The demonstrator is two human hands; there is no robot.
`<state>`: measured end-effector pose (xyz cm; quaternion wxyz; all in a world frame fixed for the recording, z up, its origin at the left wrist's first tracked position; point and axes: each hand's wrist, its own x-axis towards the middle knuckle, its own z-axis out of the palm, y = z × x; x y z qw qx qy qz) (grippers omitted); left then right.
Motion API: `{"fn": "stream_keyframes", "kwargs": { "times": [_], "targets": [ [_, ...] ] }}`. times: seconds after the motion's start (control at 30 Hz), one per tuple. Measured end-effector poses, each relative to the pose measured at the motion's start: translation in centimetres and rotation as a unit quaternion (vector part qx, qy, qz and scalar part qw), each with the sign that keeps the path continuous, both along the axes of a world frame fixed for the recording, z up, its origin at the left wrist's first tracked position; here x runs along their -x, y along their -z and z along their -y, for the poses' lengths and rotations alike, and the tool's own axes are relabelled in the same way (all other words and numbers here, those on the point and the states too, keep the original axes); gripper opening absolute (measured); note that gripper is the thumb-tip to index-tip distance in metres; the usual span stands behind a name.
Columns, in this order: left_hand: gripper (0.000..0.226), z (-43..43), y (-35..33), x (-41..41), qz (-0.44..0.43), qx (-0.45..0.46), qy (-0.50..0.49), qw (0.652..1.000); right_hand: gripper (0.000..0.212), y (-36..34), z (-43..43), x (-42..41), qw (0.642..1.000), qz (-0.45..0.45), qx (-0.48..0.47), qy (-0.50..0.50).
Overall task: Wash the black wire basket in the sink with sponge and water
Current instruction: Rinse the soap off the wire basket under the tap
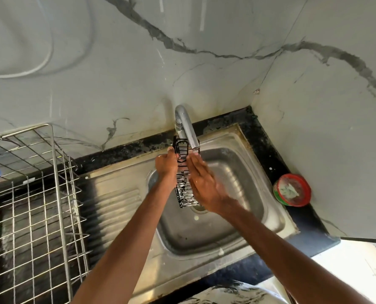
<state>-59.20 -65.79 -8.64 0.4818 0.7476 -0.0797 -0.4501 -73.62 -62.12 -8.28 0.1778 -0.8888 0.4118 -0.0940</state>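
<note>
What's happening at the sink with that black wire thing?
A person is washing a narrow black wire basket over the stainless steel sink, just under the curved chrome tap. The left hand grips its upper end, and the right hand lies flat against its side with straight fingers. White foam clings to the lower wires. No sponge is in sight.
</note>
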Motion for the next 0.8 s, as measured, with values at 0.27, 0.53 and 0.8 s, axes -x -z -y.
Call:
{"fn": "stream_keyframes", "kwargs": {
  "times": [0.27,0.53,0.8],
  "targets": [
    [0.026,1.0,-0.2,-0.7,0.03,0.013,0.111,0.993,0.056,0.2,1.2,3.0,0.987,0.111,-0.105,-0.042],
    [0.026,2.6,-1.4,-0.8,0.104,-0.004,0.385,0.917,0.062,-1.8,9.3,3.0,0.964,0.169,-0.198,0.061],
    [0.045,2.8,-0.9,-3.2,0.15,0.024,0.499,0.853,0.027,-3.8,13.2,2.3,0.971,-0.08,-0.221,-0.028]
  ]
}}
